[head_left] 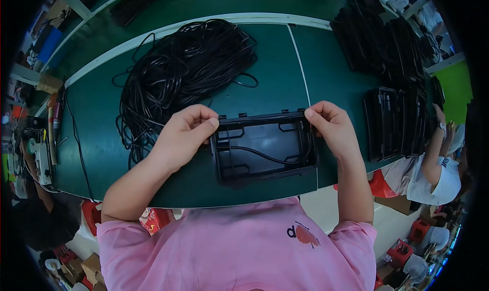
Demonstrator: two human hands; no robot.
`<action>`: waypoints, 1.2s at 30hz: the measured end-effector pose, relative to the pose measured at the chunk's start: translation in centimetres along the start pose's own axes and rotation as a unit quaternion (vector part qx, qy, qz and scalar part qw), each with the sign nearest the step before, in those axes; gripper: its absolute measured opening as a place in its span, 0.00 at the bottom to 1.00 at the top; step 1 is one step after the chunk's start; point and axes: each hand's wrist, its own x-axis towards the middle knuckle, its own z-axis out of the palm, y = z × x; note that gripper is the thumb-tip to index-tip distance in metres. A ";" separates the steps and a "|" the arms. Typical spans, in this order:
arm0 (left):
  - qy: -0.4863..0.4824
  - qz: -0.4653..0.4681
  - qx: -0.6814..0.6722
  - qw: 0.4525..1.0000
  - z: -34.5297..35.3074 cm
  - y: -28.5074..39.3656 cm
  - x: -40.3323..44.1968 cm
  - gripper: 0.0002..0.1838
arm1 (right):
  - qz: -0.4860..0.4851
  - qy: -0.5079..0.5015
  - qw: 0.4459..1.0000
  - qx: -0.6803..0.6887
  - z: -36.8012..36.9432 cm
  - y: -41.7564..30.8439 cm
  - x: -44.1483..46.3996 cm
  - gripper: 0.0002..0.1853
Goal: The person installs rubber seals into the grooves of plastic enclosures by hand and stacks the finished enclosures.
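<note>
Between my hands is a black plastic case, its hollow inside facing me. My left hand pinches its upper left corner, thumb on the rim. At the upper right corner, my right hand grips the rim the same way. A black cable runs across the inside of the case. Just beyond my left hand lies a big tangled heap of black cables on the green table.
Stacks of black cases stand at the right, near another person's arm. A screwdriver and a thin black cord lie at the left end. A white strip crosses the table. Red stools stand below.
</note>
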 end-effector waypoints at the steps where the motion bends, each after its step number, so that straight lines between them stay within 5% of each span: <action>1: 0.004 -0.001 0.001 1.000 -0.2 0.1 0.0 0.07 | 0.003 0.001 1.000 0.001 0.0 0.0 -0.1 0.11; 12: -0.003 0.008 0.091 0.996 0.2 0.5 0.5 0.11 | 0.012 0.005 1.000 -0.012 -0.6 -0.3 -0.3 0.13; 14: 0.028 0.071 0.128 0.989 0.1 0.0 -0.3 0.09 | -0.072 0.037 0.997 0.009 -1.8 0.2 -0.8 0.12; 16: 0.084 0.341 0.357 0.866 0.1 1.0 -1.8 0.11 | -0.191 0.005 0.977 -0.096 -3.2 -0.1 -2.4 0.07; 17: 0.025 0.408 0.413 0.814 -0.3 1.3 -2.6 0.16 | -0.274 -0.029 0.948 -0.158 -3.6 -0.6 -3.4 0.05; 20: -0.053 0.463 0.500 0.730 1.3 1.2 -4.7 0.24 | -0.333 -0.114 0.892 -0.282 -2.7 -2.2 -6.1 0.09; 25: -0.102 0.446 0.524 0.718 1.9 0.5 -5.3 0.22 | -0.355 -0.103 0.850 -0.374 -2.1 -0.9 -7.1 0.18; 36: -0.021 0.463 0.534 0.708 1.6 -0.6 -6.6 0.22 | -0.410 -0.059 0.829 -0.376 -2.4 0.6 -7.0 0.21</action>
